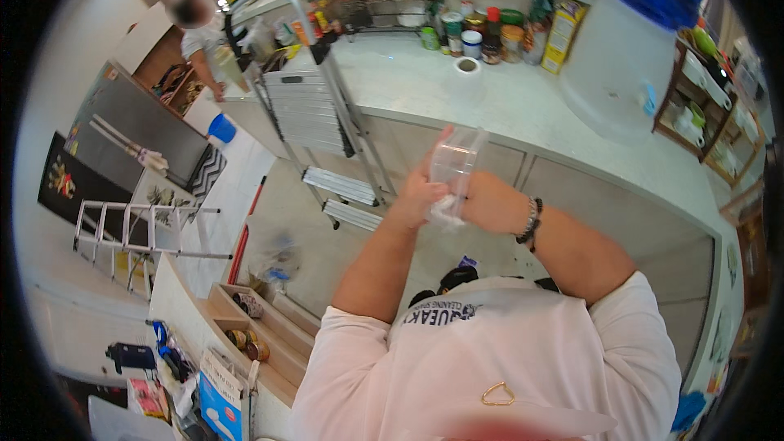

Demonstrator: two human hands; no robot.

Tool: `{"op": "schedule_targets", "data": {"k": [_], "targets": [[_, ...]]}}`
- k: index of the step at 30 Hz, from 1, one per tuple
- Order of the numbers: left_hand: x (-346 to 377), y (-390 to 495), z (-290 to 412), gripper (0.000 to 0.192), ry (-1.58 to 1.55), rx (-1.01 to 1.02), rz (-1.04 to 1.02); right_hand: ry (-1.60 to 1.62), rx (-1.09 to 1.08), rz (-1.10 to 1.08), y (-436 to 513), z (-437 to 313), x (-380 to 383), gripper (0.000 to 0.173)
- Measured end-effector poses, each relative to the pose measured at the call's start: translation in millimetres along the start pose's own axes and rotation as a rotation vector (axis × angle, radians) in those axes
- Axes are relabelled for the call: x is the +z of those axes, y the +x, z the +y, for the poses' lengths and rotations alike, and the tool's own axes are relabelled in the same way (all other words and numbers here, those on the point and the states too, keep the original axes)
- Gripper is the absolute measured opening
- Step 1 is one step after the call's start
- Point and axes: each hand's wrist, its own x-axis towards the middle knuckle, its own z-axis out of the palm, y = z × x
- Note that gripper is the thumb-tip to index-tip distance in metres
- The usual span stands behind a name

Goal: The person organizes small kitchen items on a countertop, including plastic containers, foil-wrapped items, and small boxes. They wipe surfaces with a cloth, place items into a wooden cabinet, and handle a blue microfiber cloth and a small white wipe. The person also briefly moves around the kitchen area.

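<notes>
Both hands hold a clear plastic container (pixel 458 156) in front of my chest, near the counter's edge. My left hand (pixel 422 193) grips its left side, with the fingers around the wall. My right hand (pixel 490 199), below a beaded bracelet, is at its right side; its fingertips are partly hidden behind or inside the container. Something whitish (pixel 446 211), possibly a cloth or tissue, shows at the container's lower end, blurred. Beyond the hands, a white paper roll (pixel 468 73) stands upright on the pale countertop (pixel 392 82).
A folded step ladder (pixel 306 110) stands against the counter. Jars and bottles (pixel 471 43) line the counter's back, with a water dispenser (pixel 618 67) at the right. Open drawers (pixel 288 331) hold jars at lower left. Another person (pixel 202 43) stands at the far left.
</notes>
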Motion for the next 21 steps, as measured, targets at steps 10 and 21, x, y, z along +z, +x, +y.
{"op": "schedule_targets", "data": {"k": [10, 21], "targets": [[16, -9, -5, 0.09, -0.367, 0.066, 0.035, -0.418, -0.214, 0.379, 7, -6, -6, 0.015], [22, 0, -7, 0.077, -0.452, -0.086, -0.037, -0.443, -0.385, 0.379, -1, 4, -13, 0.019]]}}
